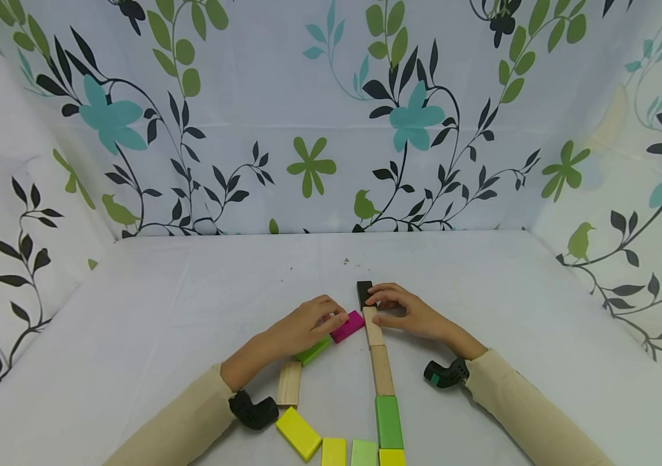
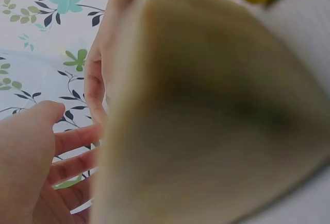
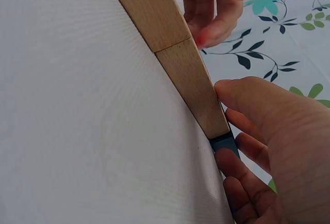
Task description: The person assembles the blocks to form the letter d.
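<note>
My left hand is over the left end of a magenta block, its thumb and fingertips right at that end. In the left wrist view its fingers are spread apart. My right hand has fingertips against the side of a black block. Its thumb rests at the edge of a light wooden block directly behind the black one. A second wooden block lines up end to end with it. The magenta block's right end comes close to the light wooden block.
A green block and a yellow block continue the straight row toward me. Curving on the left are a lime block, a wooden block, yellow blocks and a pale green block. White cloth covers the table.
</note>
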`<action>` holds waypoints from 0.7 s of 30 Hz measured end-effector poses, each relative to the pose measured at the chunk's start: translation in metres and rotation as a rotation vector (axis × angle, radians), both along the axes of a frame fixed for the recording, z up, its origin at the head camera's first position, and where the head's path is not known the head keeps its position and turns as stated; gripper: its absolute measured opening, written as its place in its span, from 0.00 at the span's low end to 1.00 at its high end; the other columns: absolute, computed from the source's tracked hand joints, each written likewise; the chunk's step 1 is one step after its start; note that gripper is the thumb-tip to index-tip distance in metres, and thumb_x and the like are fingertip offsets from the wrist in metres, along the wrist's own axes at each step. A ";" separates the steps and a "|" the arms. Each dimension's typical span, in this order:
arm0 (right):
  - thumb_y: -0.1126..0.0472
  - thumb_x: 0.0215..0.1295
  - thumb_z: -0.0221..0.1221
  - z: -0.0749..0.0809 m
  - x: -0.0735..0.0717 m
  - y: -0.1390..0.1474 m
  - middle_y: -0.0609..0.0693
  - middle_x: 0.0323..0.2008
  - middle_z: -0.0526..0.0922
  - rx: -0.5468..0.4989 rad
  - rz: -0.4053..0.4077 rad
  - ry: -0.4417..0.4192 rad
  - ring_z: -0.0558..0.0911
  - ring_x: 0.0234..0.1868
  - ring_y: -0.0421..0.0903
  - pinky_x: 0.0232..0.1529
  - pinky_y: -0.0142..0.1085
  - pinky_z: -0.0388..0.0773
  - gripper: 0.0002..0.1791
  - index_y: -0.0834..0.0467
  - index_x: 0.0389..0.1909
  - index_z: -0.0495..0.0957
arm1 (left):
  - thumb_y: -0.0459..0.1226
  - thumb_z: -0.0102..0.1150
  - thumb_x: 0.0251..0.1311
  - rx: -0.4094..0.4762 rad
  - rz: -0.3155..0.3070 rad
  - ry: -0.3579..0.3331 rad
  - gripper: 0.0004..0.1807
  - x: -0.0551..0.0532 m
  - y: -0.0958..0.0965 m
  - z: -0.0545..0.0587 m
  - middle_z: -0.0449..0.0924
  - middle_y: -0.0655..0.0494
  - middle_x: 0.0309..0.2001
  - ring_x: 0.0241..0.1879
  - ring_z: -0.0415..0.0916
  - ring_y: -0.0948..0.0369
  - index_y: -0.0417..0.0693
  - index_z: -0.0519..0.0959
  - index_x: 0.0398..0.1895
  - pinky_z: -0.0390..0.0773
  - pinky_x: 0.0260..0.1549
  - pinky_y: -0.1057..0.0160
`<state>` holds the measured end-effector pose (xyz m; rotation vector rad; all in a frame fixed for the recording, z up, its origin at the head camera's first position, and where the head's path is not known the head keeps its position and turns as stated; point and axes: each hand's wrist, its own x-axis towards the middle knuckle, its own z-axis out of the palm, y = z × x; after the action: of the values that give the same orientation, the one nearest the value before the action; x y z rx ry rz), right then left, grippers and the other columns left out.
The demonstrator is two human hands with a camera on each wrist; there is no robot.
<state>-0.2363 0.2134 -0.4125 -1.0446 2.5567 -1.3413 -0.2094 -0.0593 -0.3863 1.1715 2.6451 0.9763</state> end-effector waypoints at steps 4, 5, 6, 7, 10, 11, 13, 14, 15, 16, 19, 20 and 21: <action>0.64 0.64 0.63 0.000 0.000 0.000 0.57 0.64 0.69 0.003 0.001 -0.001 0.75 0.49 0.50 0.54 0.38 0.73 0.17 0.58 0.54 0.78 | 0.47 0.42 0.75 -0.005 0.004 -0.018 0.21 0.000 -0.002 0.000 0.76 0.52 0.50 0.46 0.74 0.58 0.41 0.79 0.53 0.78 0.48 0.57; 0.64 0.64 0.63 0.000 0.000 0.000 0.57 0.64 0.69 0.003 0.003 -0.001 0.75 0.49 0.49 0.54 0.38 0.73 0.17 0.58 0.54 0.78 | 0.47 0.42 0.75 -0.005 0.003 -0.021 0.21 0.000 -0.002 0.000 0.76 0.52 0.50 0.46 0.74 0.58 0.42 0.78 0.53 0.77 0.49 0.57; 0.64 0.64 0.63 -0.001 0.000 0.000 0.57 0.64 0.69 0.004 0.002 0.000 0.75 0.49 0.49 0.54 0.38 0.73 0.17 0.58 0.54 0.78 | 0.47 0.41 0.76 -0.006 0.004 -0.023 0.22 -0.001 -0.003 0.000 0.76 0.52 0.50 0.46 0.74 0.58 0.42 0.78 0.53 0.77 0.49 0.57; 0.64 0.64 0.63 -0.001 0.000 0.000 0.57 0.64 0.69 0.005 0.002 0.002 0.75 0.49 0.49 0.54 0.38 0.73 0.17 0.58 0.54 0.78 | 0.47 0.41 0.76 -0.008 0.007 -0.026 0.22 0.000 -0.003 0.000 0.76 0.52 0.50 0.46 0.74 0.58 0.42 0.78 0.54 0.77 0.49 0.57; 0.64 0.64 0.63 0.000 0.000 0.000 0.57 0.64 0.69 0.003 0.003 0.008 0.75 0.49 0.50 0.54 0.39 0.73 0.17 0.59 0.54 0.78 | 0.47 0.42 0.76 -0.004 0.010 -0.039 0.21 0.000 -0.005 0.001 0.76 0.52 0.51 0.47 0.74 0.58 0.42 0.78 0.54 0.77 0.49 0.56; 0.64 0.64 0.63 0.000 0.000 0.000 0.57 0.64 0.69 0.002 0.002 0.011 0.75 0.49 0.50 0.54 0.39 0.73 0.17 0.59 0.54 0.78 | 0.47 0.42 0.75 -0.003 0.011 -0.044 0.21 0.000 -0.005 0.002 0.76 0.52 0.51 0.47 0.74 0.58 0.42 0.78 0.54 0.77 0.49 0.56; 0.64 0.64 0.63 0.000 0.001 0.000 0.57 0.64 0.70 0.002 0.000 0.013 0.75 0.49 0.50 0.54 0.39 0.73 0.17 0.59 0.54 0.78 | 0.47 0.42 0.75 -0.003 0.013 -0.054 0.21 0.001 -0.006 0.002 0.76 0.52 0.51 0.47 0.74 0.58 0.42 0.78 0.54 0.77 0.49 0.56; 0.64 0.64 0.63 0.000 0.001 0.000 0.58 0.63 0.70 0.003 0.001 0.018 0.75 0.49 0.50 0.54 0.39 0.73 0.17 0.59 0.54 0.78 | 0.47 0.42 0.75 -0.002 0.013 -0.059 0.21 0.001 -0.007 0.003 0.76 0.52 0.51 0.48 0.74 0.58 0.42 0.78 0.54 0.77 0.49 0.56; 0.64 0.64 0.63 0.000 0.001 0.000 0.57 0.63 0.70 0.003 0.000 0.017 0.75 0.49 0.50 0.54 0.39 0.73 0.17 0.59 0.53 0.78 | 0.47 0.42 0.75 -0.004 0.014 -0.061 0.21 0.001 -0.007 0.003 0.76 0.52 0.51 0.48 0.74 0.58 0.43 0.78 0.54 0.77 0.49 0.56; 0.64 0.64 0.63 0.000 0.001 0.000 0.57 0.63 0.70 0.005 -0.001 0.018 0.75 0.49 0.50 0.54 0.38 0.73 0.17 0.59 0.53 0.78 | 0.47 0.42 0.75 -0.006 0.014 -0.059 0.21 0.002 -0.008 0.003 0.76 0.52 0.51 0.48 0.74 0.58 0.43 0.78 0.54 0.77 0.49 0.56; 0.63 0.64 0.63 0.001 0.001 0.000 0.57 0.64 0.70 0.006 -0.003 0.013 0.75 0.49 0.49 0.54 0.37 0.73 0.17 0.58 0.53 0.78 | 0.48 0.43 0.75 -0.011 0.015 -0.050 0.21 0.004 -0.008 0.004 0.76 0.53 0.51 0.48 0.75 0.58 0.44 0.78 0.55 0.77 0.49 0.57; 0.63 0.64 0.63 0.002 0.002 -0.001 0.57 0.64 0.69 0.006 -0.003 0.012 0.75 0.49 0.49 0.54 0.37 0.73 0.17 0.58 0.54 0.78 | 0.48 0.43 0.75 -0.014 0.014 -0.041 0.21 0.005 -0.009 0.005 0.76 0.53 0.51 0.48 0.75 0.58 0.44 0.78 0.55 0.77 0.49 0.57; 0.63 0.64 0.63 0.002 0.002 -0.001 0.56 0.64 0.69 0.007 -0.006 0.006 0.75 0.49 0.48 0.54 0.37 0.73 0.17 0.58 0.54 0.78 | 0.48 0.43 0.75 -0.020 0.016 -0.031 0.21 0.006 -0.009 0.006 0.76 0.54 0.52 0.48 0.75 0.58 0.45 0.78 0.55 0.77 0.49 0.57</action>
<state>-0.2344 0.2129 -0.4104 -1.0423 2.5692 -1.3320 -0.2038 -0.0683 -0.3807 1.1241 2.6375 0.9605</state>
